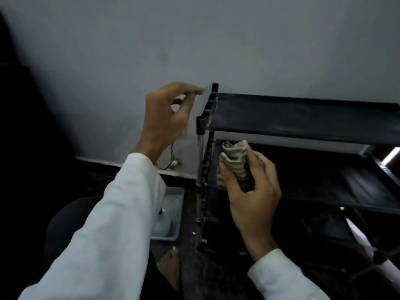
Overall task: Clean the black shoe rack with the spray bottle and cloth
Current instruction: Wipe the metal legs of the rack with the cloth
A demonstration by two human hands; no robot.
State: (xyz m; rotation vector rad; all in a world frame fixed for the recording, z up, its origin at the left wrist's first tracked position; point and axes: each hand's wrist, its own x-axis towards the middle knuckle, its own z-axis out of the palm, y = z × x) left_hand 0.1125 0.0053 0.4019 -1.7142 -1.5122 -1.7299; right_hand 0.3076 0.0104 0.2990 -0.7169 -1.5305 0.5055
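Observation:
The black shoe rack (303, 113) stands against the pale wall, its fabric shelves running off to the right. My right hand (251, 191) grips a bunched beige cloth (234, 161) and holds it against the rack's left end, just under the top shelf. My left hand (166, 118) hovers to the left of the rack's top corner post, fingers loosely curled and holding nothing. A clear spray bottle (162, 221) lies in a grey tray on the floor, partly hidden by my left sleeve.
The grey tray (176, 213) sits on the dark floor left of the rack's foot. A thin black cord and a small metal fitting (175, 163) hang at the wall's base. A bare foot (171, 265) shows below the rack.

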